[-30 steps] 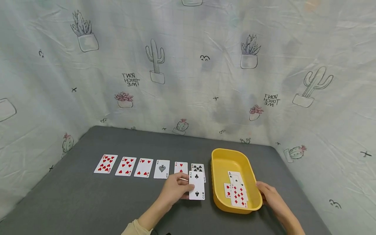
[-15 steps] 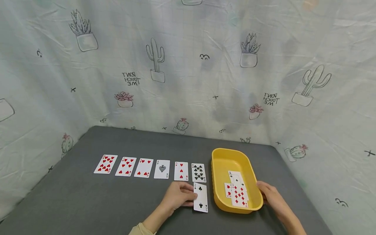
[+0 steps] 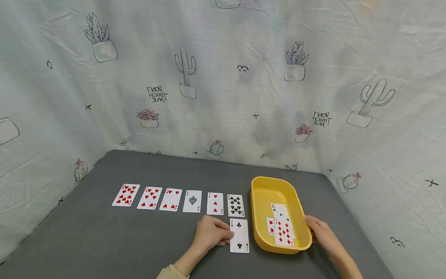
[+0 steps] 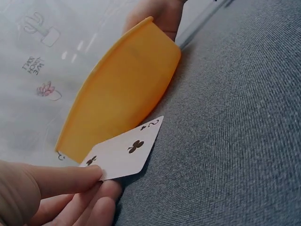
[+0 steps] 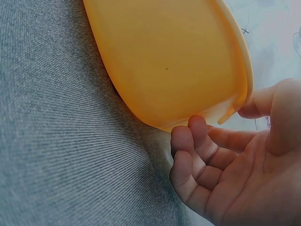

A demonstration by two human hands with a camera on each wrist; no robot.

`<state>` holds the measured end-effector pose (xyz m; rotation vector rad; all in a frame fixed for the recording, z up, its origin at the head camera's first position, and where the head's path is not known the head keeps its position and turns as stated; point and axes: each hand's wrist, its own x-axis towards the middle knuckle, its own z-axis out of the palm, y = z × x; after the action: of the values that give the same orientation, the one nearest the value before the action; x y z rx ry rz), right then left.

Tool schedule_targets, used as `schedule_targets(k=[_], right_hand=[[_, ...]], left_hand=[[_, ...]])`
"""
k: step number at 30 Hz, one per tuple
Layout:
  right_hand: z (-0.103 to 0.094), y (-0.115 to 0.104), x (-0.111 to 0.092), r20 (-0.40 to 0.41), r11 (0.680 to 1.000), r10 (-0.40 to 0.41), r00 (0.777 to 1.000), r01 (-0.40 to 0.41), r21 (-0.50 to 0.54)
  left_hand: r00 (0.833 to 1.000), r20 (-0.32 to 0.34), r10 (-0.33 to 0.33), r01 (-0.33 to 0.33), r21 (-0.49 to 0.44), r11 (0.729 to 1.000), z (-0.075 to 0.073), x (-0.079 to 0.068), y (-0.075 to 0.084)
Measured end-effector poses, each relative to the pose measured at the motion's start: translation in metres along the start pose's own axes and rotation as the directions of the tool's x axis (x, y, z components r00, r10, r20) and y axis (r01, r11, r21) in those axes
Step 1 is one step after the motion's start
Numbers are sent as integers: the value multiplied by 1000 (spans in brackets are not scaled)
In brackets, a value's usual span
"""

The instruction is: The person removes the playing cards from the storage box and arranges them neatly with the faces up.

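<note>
My left hand (image 3: pixel 211 231) pinches the left edge of a two of clubs playing card (image 3: pixel 239 245), thumb on top and fingers beneath. In the left wrist view the card (image 4: pixel 134 149) tilts, its far corner close over the grey cloth. It lies just below the ten of clubs (image 3: pixel 236 205), the right end of a row of face-up cards. My right hand (image 3: pixel 322 233) grips the yellow tray (image 3: pixel 256 217) at its near right corner; in the right wrist view the thumb is at the rim and fingers are against the outer wall. Inside the tray lies a nine of diamonds (image 3: pixel 283 233) over an ace of clubs (image 3: pixel 278 209) and a five of hearts (image 3: pixel 270 225).
Along the row lie a three of hearts (image 3: pixel 215 204), an ace of spades (image 3: pixel 192 201), a four of hearts (image 3: pixel 170 199) and other heart cards farther left. The grey table (image 3: pixel 104 240) backs onto a pale curtain (image 3: pixel 223 77) printed with cacti.
My left hand has brought the two of clubs down and slightly right, off the ten of clubs it overlapped, uncovering the three of hearts. My right hand and the tray have stayed put.
</note>
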<state>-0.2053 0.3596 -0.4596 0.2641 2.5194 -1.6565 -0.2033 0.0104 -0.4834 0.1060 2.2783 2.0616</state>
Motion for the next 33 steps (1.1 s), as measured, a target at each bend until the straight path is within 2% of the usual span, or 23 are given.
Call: schedule_targets(k=[6, 13, 23, 33], right_hand=[[0, -1, 1, 6, 1000, -6, 1000, 6, -13], [-2, 0, -1, 18, 1000, -9, 1000, 9, 19], [-1, 4, 3, 20, 1000, -15, 1000, 15, 11], [-1, 1, 2, 5, 1000, 0, 1000, 0, 12]], left_hand=[[1000, -19, -10, 10, 12, 1000, 2, 4, -4], [1000, -10, -25, 25, 33, 999, 2, 10, -9], [999, 8, 43, -44, 71, 996, 0, 8, -7], [998, -4, 64, -63, 123, 990, 0, 9, -6]])
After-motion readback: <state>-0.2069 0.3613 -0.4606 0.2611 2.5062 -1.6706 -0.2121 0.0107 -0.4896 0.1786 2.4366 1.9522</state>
